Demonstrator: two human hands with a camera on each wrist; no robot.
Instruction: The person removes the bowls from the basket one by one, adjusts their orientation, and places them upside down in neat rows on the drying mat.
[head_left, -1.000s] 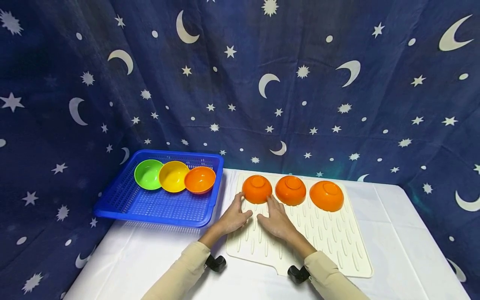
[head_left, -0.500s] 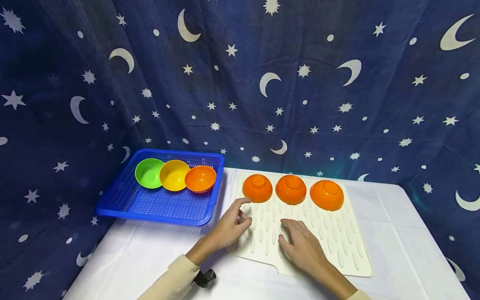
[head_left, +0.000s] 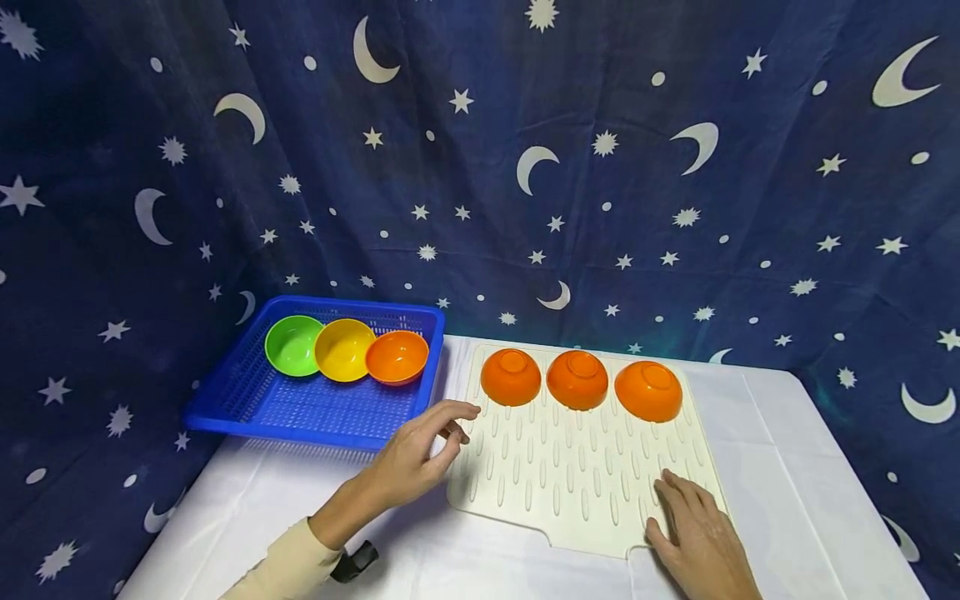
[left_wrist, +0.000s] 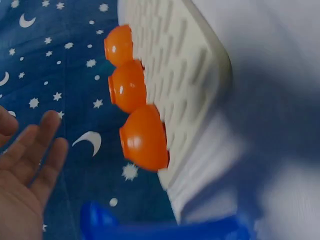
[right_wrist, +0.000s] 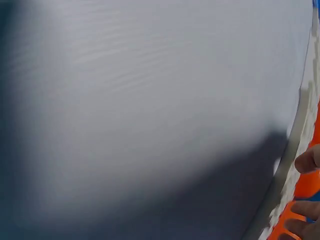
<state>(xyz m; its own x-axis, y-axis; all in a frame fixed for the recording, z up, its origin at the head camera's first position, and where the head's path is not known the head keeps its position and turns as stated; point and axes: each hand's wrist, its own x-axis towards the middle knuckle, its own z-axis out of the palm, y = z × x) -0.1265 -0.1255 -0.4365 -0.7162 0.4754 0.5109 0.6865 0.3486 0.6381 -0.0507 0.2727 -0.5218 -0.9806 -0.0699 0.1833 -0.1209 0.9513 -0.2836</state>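
Three orange bowls (head_left: 511, 377) (head_left: 577, 379) (head_left: 648, 390) sit upside down in a row along the far edge of a cream ribbed drying mat (head_left: 570, 475). My left hand (head_left: 420, 450) hovers at the mat's left edge with loosely spread fingers, holding nothing. In the left wrist view the same hand (left_wrist: 22, 185) is open, left of the bowls (left_wrist: 145, 139). My right hand (head_left: 697, 533) rests flat on the mat's near right corner, empty. Its fingertips (right_wrist: 307, 162) show at the edge of the right wrist view.
A blue perforated basket (head_left: 300, 408) at the left holds a green bowl (head_left: 292, 344), a yellow bowl (head_left: 342, 350) and an orange bowl (head_left: 396, 357), all upright. A white cloth (head_left: 787, 500) covers the table. A dark star-and-moon curtain (head_left: 600, 167) hangs behind.
Both hands drew back from the leftmost orange bowl. The right hand slid to the mat's near right corner. The left hand moved left and off the mat. The bowls stayed put.
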